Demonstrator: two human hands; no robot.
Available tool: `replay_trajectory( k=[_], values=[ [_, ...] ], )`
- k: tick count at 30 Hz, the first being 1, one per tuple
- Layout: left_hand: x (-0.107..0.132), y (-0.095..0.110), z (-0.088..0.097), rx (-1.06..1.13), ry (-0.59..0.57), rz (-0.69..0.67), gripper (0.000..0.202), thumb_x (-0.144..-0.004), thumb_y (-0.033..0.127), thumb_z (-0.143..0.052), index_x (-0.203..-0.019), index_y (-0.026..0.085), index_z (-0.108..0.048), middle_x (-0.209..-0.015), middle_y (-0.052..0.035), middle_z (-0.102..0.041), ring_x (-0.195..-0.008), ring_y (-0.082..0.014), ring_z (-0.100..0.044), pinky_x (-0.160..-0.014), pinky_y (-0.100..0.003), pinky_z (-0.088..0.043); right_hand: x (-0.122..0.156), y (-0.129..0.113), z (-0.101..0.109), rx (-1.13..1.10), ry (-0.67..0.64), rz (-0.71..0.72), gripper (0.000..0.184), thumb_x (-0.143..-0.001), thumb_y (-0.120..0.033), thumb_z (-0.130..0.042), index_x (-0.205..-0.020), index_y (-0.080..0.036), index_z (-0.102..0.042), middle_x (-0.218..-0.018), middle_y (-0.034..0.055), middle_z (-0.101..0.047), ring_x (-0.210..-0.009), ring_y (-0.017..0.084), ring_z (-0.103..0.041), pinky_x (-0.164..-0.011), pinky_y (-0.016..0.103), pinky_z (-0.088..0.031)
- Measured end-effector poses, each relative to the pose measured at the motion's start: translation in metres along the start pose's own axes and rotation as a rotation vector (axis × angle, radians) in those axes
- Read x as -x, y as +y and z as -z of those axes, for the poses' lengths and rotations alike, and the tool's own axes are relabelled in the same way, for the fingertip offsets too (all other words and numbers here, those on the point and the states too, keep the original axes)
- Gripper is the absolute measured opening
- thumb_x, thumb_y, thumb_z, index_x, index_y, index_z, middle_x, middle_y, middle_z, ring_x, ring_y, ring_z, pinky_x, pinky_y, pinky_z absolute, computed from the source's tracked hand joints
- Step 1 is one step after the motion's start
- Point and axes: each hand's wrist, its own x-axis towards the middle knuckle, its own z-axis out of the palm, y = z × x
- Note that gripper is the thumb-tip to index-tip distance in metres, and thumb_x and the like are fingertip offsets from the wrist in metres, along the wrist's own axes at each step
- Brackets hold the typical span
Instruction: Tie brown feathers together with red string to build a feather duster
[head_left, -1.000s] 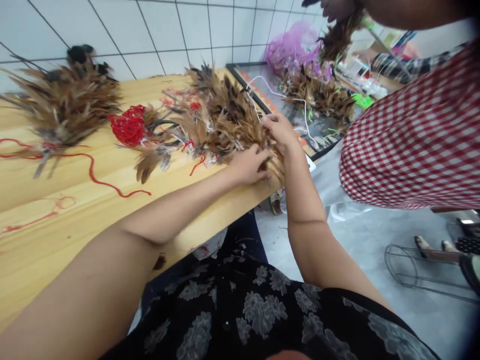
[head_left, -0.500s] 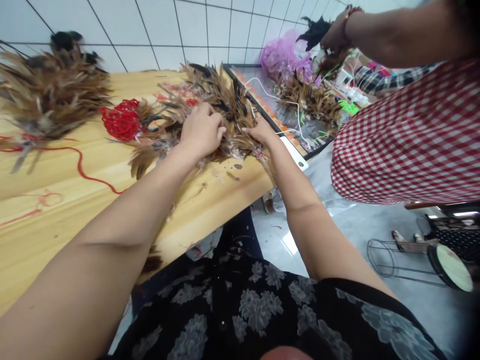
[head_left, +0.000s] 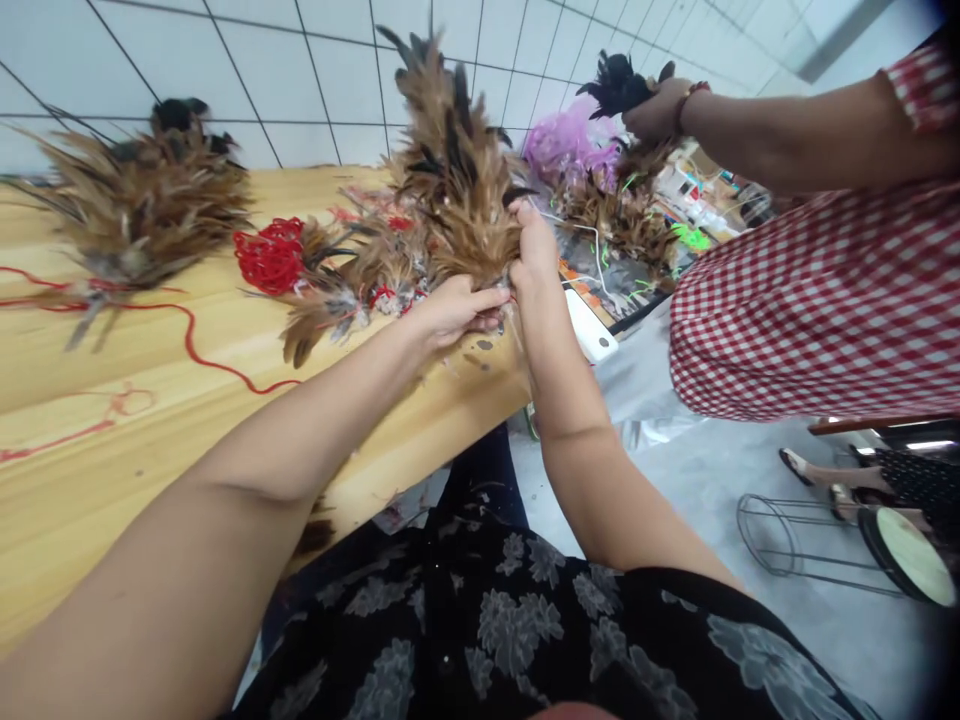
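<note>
A large bunch of brown and black feathers [head_left: 461,180] is tilted up off the table, its tips toward the tiled wall. My left hand [head_left: 466,308] is closed round the quill end at the bottom of the bunch. My right hand [head_left: 534,245] grips the bunch's right side, its fingers curled among the feathers. Left of my hands lie smaller feather bundles [head_left: 375,255] with red ties and pale quill ends. Beside them sits a tangled ball of red cord [head_left: 270,255].
Another big feather bunch [head_left: 142,210] lies at the left on the wooden table [head_left: 187,420], with loose red cord [head_left: 196,350] near it. At the right a co-worker's hand [head_left: 652,112] holds dark feathers. A pink plastic bag [head_left: 574,140] and a wire stool [head_left: 904,555] are also there.
The feather bunch has been raised from the table and tilted upward. My left hand has moved down and right to its quill end. The co-worker's hand with dark feathers has shifted slightly.
</note>
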Motion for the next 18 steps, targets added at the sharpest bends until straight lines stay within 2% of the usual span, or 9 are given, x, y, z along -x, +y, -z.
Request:
replay_trajectory(
  k=[3,7,10,14,18],
  values=[
    [0.0,0.011,0.006,0.068,0.05,-0.078,0.016,-0.082,0.011,-0.08,-0.082,0.011,-0.064,-0.072,-0.0007,-0.066,-0.061,-0.0081,-0.062,-0.061,-0.017,-0.054,0.016,-0.02,-0.011,-0.181,0.061,-0.139,0.04,-0.111,-0.024,-0.041,-0.074,-0.019,-0.057,-0.063,-0.008,-0.057,-0.067,0.001,-0.057,-0.067,0.021,-0.04],
    [-0.002,0.028,0.03,0.091,0.059,-0.215,0.022,-0.071,0.014,-0.082,-0.079,0.013,-0.062,-0.07,0.0005,-0.065,-0.062,-0.0093,-0.062,-0.06,-0.018,-0.053,0.038,-0.028,-0.012,-0.183,-0.054,-0.103,0.032,-0.108,-0.038,-0.057,-0.082,-0.019,-0.066,-0.073,-0.0057,-0.066,-0.076,0.005,-0.061,-0.062,0.023,-0.036],
    [-0.005,0.031,0.046,0.11,0.038,-0.231,0.024,-0.067,0.018,-0.082,-0.078,0.013,-0.062,-0.068,-0.0004,-0.066,-0.061,-0.01,-0.062,-0.061,-0.02,-0.055,0.05,-0.013,-0.013,-0.293,-0.105,-0.169,0.013,-0.098,-0.035,-0.072,-0.094,-0.023,-0.068,-0.081,-0.008,-0.07,-0.072,0.008,-0.062,-0.058,0.02,-0.038],
    [-0.011,0.024,0.051,0.13,0.087,-0.205,0.023,-0.066,0.014,-0.08,-0.078,0.013,-0.061,-0.065,0.0013,-0.064,-0.055,-0.0087,-0.06,-0.055,-0.017,-0.051,0.058,0.019,-0.02,-0.344,-0.213,-0.29,0.031,-0.093,-0.053,-0.077,-0.097,-0.024,-0.067,-0.081,-0.0042,-0.072,-0.075,0.014,-0.066,-0.068,0.026,-0.055],
    [-0.016,0.013,0.044,0.161,0.172,-0.116,0.02,-0.072,0.009,-0.078,-0.082,0.013,-0.061,-0.067,0.0016,-0.065,-0.057,-0.0084,-0.062,-0.054,-0.016,-0.05,0.06,0.036,-0.018,-0.291,-0.225,-0.335,0.042,-0.091,-0.064,-0.077,-0.098,-0.024,-0.066,-0.078,-0.0027,-0.072,-0.072,0.015,-0.067,-0.068,0.026,-0.058]
  ],
)
